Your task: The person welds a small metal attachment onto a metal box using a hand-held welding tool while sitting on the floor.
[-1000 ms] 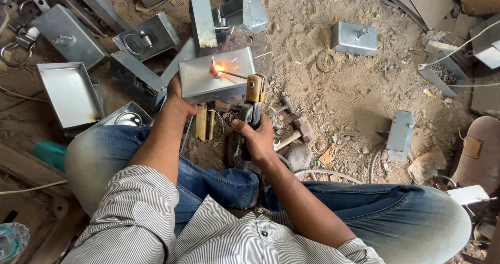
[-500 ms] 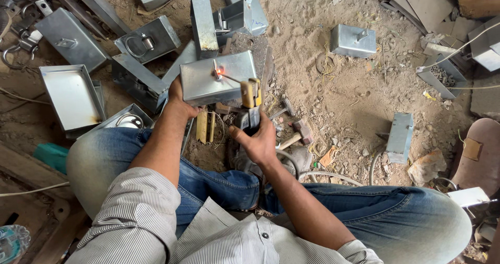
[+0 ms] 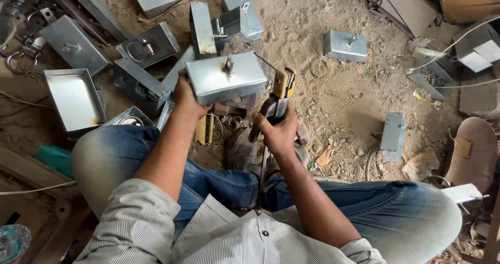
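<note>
1. Metal box [image 3: 225, 77] sits clenched in the left hand [image 3: 186, 95] grip, lifted off the floor so its stud faces up.
2. Right hand [image 3: 277, 131], just beside, grasps an electrode holder [image 3: 276, 100], rod angled toward the box.
3. Beyond them, finished boxes [image 3: 344, 44] lie scattered on the dirt floor [image 3: 338, 97].

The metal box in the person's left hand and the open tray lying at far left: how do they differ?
The metal box is closed, with a small knob on top, and held off the ground by the left hand. The open tray lies on the dirt, hollow side up, untouched. Both are grey sheet metal and rectangular.
</note>
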